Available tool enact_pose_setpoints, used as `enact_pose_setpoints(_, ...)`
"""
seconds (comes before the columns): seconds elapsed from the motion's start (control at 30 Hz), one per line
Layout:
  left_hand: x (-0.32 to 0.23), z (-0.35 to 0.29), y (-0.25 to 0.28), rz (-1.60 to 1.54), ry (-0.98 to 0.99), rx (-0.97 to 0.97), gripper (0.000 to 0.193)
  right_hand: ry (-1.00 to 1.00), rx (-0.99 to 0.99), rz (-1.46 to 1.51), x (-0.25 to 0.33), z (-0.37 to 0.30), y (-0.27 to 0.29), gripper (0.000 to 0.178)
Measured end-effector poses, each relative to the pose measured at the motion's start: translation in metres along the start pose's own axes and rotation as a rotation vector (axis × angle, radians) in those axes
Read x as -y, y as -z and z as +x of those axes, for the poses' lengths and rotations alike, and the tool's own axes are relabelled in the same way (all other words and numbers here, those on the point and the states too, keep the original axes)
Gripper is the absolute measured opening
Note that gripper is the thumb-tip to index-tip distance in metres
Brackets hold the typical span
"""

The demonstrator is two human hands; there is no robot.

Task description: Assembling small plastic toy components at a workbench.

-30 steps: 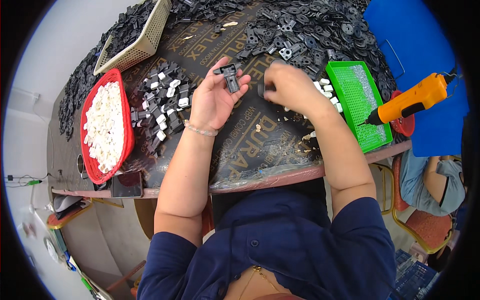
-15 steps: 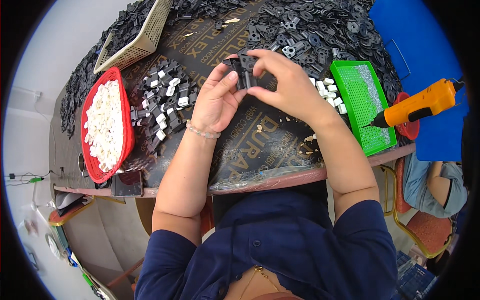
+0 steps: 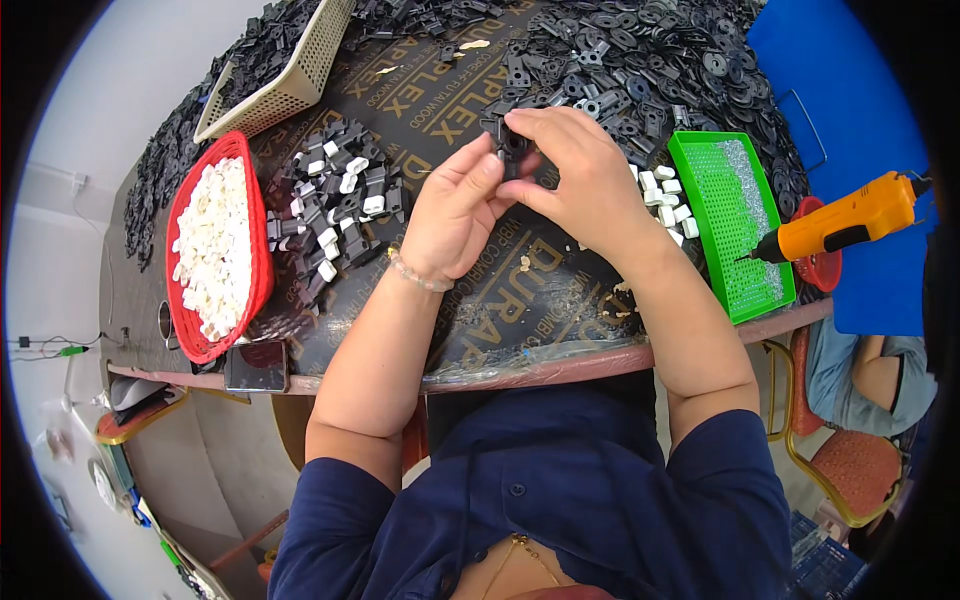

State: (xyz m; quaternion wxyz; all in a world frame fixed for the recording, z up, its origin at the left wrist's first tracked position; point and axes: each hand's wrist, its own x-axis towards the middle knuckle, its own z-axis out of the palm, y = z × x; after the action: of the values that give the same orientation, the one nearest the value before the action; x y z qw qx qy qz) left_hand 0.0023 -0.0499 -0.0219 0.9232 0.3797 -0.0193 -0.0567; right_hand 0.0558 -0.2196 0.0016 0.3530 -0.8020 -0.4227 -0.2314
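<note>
Above the middle of the table, a black plastic part [image 3: 513, 146] is held between both my hands. My left hand [image 3: 462, 205] grips it from the left, thumb and fingers closed on it. From the right, my right hand [image 3: 578, 165] pinches the same part with its forefinger above and thumb below. My fingers hide much of its shape. Left of my hands lies a heap of black plastic pieces [image 3: 375, 187], several with white inserts. White plastic pieces [image 3: 667, 200] lie to the right of my right wrist.
A red basket [image 3: 262, 265] of small white pieces stands at left, near a phone [image 3: 256, 367]. At right are a green tray [image 3: 712, 240] with small silvery pieces and an orange electric screwdriver [image 3: 850, 218]. A beige basket [image 3: 290, 95] and piles of black parts [image 3: 640, 70] fill the far side.
Both hands have shifted slightly right with the black part. The part has been turned, and the right fingers now cover more of it.
</note>
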Motion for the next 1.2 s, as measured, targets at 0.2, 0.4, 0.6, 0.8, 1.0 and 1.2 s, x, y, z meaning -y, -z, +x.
enact_pose_setpoints(0.2, -0.003, -0.001, 0.005, 0.444, -0.03, -0.008, 0.03, -0.44, 0.18, 0.459, -0.017, 0.002, 0.015, 0.038)
enact_pose_setpoints(0.4, 0.003, -0.003, 0.011, 0.706, -0.126, -0.037, 0.03, -0.67, 0.33, 0.62, -0.009, 0.008, 0.025, 0.021)
enact_pose_setpoints(0.6, -0.004, -0.003, 0.006, 0.656, -0.068, -0.088, 0.024, -0.647, 0.304, 0.65, -0.008, 0.005, 0.031, 0.024)
enact_pose_setpoints(0.8, -0.015, 0.01, 0.036, 0.064, -0.029, -0.196, 0.013, -0.229, 0.775, -0.318, -0.018, -0.019, 0.033, 0.025)
enact_pose_setpoints(1.0, -0.015, 0.009, 0.029, -0.05, -0.032, -0.137, 0.025, -0.25, 0.335, -0.033, -0.023, -0.011, 0.012, 0.019)
enact_pose_setpoints(1.2, -0.014, 0.003, 0.018, 0.018, -0.027, -0.119, 0.039, -0.414, -0.058, 0.574, -0.001, -0.001, -0.002, 0.02)
